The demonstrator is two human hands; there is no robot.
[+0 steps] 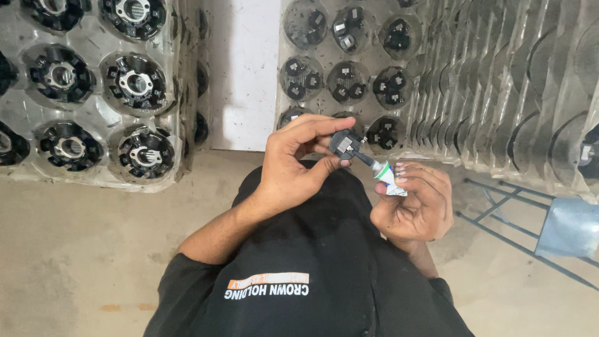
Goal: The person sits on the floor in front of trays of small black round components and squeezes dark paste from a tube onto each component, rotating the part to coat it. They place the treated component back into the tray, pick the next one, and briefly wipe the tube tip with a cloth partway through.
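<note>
My left hand [290, 165] pinches a small black plastic part [343, 143] between thumb and fingers, at the middle of the view above my lap. My right hand [417, 206] grips a small white tube [388, 176] with a green band. The tube's dark nozzle [365, 158] points up and left and touches the black part. Both hands are close together, just in front of a clear tray [324, 59] of similar small black parts.
A clear plastic tray [93, 163] of round black and silver assemblies lies at the left. Stacked clear trays [518, 93] lean at the right. A white board [243, 75] stands between the trays. A thin metal frame [505, 231] rests on the concrete floor [81, 249] at the right.
</note>
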